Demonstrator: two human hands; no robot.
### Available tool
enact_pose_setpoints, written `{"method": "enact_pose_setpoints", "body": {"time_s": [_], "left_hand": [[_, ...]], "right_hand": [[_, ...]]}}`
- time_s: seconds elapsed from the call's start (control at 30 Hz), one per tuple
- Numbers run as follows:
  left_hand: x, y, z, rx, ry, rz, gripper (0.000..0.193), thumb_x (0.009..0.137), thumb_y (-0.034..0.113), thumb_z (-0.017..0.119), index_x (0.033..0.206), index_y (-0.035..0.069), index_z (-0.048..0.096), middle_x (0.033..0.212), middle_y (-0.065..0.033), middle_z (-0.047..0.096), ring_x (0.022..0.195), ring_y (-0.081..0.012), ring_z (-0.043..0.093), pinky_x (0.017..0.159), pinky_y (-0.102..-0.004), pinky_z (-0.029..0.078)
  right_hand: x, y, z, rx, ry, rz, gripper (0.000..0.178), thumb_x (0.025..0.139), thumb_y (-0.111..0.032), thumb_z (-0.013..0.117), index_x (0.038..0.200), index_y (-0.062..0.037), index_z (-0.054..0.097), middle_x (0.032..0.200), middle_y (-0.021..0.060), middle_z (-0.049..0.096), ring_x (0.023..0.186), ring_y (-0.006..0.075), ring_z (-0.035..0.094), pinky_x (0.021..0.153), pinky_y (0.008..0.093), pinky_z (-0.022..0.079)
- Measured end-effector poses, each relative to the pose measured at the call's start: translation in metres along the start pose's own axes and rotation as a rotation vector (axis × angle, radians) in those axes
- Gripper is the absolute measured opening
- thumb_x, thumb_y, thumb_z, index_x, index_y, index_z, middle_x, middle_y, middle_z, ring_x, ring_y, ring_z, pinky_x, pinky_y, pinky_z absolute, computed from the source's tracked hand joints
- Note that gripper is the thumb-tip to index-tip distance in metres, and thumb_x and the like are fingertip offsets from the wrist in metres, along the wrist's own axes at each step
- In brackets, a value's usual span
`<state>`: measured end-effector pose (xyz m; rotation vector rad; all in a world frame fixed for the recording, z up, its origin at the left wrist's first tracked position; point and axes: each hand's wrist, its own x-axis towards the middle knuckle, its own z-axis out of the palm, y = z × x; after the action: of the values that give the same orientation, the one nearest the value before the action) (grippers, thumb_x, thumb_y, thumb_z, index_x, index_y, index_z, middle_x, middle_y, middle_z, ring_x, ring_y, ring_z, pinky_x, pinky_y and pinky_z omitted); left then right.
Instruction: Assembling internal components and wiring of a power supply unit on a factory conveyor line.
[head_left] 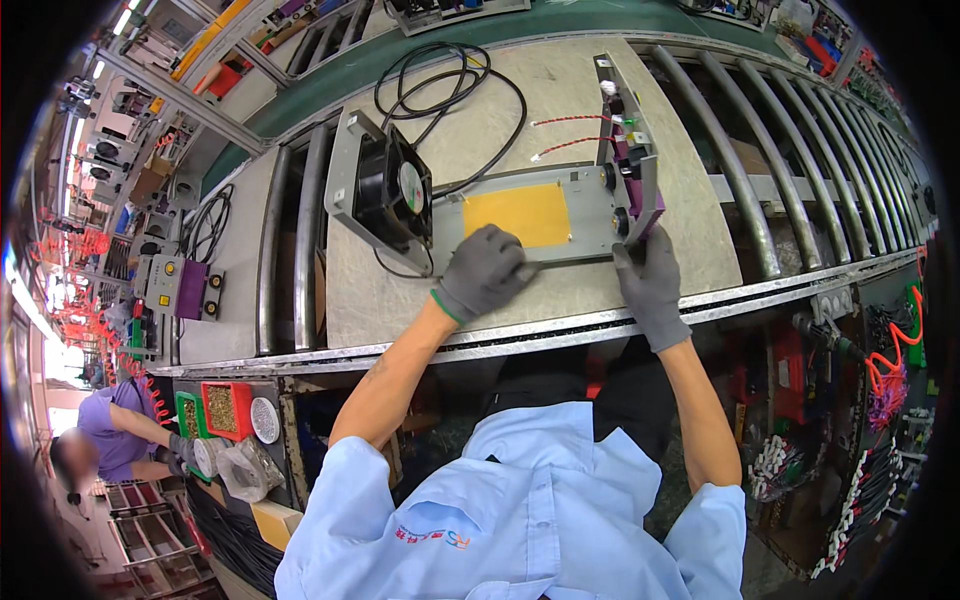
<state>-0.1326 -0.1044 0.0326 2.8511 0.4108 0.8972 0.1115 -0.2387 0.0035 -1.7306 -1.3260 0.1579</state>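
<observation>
A grey metal chassis [590,205] lies on a board, with a yellow sheet [518,215] on its floor. At its left end stands a black cooling fan [398,190] in a grey end plate. The right end has an upright purple and grey panel [640,185] with red wires trailing inward. My left hand [487,272], in a grey glove, rests at the chassis's near edge with its fingers curled; whatever they hold is hidden. My right hand [652,285], also gloved, closes on the panel's near lower corner, thumb on the inner side.
A black cable [455,105] loops behind the fan. Metal rollers [745,170] run on both sides of the board [380,310]. Another purple and grey unit [180,288] sits at left. Below it, a person in purple [120,430] works near red and green parts bins [228,410].
</observation>
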Motion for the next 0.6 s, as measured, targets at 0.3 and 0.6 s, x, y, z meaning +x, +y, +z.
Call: {"method": "enact_pose_setpoints", "body": {"time_s": [0.3, 0.6], "left_hand": [[0.112, -0.072, 0.041, 0.317, 0.141, -0.726, 0.038, 0.086, 0.028, 0.070, 0.117, 0.006, 0.063, 0.101, -0.0165, 0.071, 0.098, -0.0392, 0.068, 0.086, -0.0486, 0.054], [0.110, -0.048, 0.025, 0.124, 0.289, -0.785, 0.023, 0.091, 0.020, 0.060, 0.104, 0.005, 0.072, 0.102, -0.0213, 0.073, 0.096, -0.0399, 0.070, 0.085, -0.0492, 0.054]], "right_hand": [[-0.004, 0.001, 0.006, -0.045, 0.105, -0.121, 0.046, 0.094, -0.019, 0.070, 0.132, 0.0019, 0.052, 0.104, 0.0217, 0.064, 0.093, 0.0393, 0.066, 0.078, 0.0466, 0.053], [-0.005, 0.007, 0.009, -0.019, 0.144, -0.136, 0.051, 0.096, -0.023, 0.068, 0.136, 0.0031, 0.049, 0.104, 0.0240, 0.064, 0.093, 0.0430, 0.065, 0.078, 0.0472, 0.053]]}}
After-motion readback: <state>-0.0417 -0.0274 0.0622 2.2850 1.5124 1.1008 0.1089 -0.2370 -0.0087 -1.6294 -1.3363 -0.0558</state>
